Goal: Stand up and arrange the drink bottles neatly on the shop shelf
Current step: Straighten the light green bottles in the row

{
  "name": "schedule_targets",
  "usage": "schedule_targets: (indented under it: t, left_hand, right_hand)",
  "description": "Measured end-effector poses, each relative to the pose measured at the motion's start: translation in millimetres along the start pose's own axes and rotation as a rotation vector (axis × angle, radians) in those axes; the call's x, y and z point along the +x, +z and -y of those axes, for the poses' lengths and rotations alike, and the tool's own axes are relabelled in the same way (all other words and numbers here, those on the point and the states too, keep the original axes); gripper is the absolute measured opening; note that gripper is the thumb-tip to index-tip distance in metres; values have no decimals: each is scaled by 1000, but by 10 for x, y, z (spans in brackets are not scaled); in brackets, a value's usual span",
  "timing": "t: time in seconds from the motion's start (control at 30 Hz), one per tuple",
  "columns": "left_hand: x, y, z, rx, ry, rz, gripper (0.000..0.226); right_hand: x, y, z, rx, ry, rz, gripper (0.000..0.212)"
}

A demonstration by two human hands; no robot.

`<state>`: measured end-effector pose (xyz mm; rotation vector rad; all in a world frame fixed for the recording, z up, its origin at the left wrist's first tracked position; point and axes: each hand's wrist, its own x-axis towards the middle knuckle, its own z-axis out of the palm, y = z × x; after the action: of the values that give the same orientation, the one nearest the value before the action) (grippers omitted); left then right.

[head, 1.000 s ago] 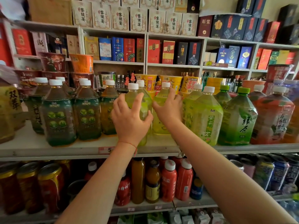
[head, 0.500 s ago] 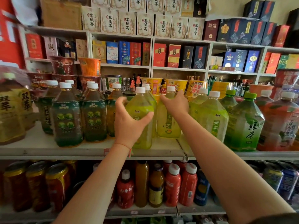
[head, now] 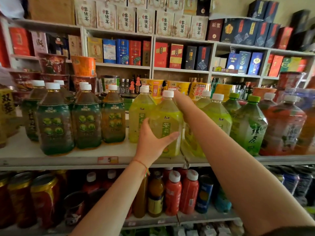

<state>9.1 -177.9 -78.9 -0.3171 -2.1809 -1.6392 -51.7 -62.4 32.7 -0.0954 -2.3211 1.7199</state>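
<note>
A big yellow-green tea bottle (head: 166, 123) with a white cap stands at the front of the white shelf (head: 51, 160). My left hand (head: 151, 140) grips its lower body, thumb across the label and fingers round its left side. My right hand (head: 183, 103) reaches past its neck to the back, beside another white cap; its fingers are mostly hidden. A twin bottle (head: 139, 116) stands just left and behind. More yellow-green bottles (head: 218, 116) stand right of my right arm.
Dark green tea bottles (head: 54, 120) fill the shelf's left part. Green-capped bottles (head: 248, 126) and red-orange ones (head: 283, 126) fill the right. Cup noodles (head: 83, 65) and boxes stand behind and above. Small red bottles (head: 172, 193) and cans (head: 44, 193) sit on the shelf below.
My left hand has slid from the bottle's shoulder down to its lower body. The bottle now stands nearer the shelf's front edge. My right hand has shifted behind its neck.
</note>
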Motion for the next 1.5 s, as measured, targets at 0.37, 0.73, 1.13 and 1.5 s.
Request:
schedule_targets:
  t: [0.37, 0.73, 1.13, 1.5]
  left_hand:
    - [63, 204, -151, -304, -110, 57, 85]
    - [363, 129, -166, -478, -304, 154, 68]
    - [465, 170, -230, -532, -397, 100, 68]
    - [201, 204, -197, -617, -343, 113, 58]
  right_hand:
    - [-784, 83, -649, 379, -51, -243, 49]
    - [-753, 136, -737, 374, 156, -198, 73]
    - [-596, 134, -697, 390, 248, -183, 71]
    - [-589, 76, -804, 468, 217, -195, 62]
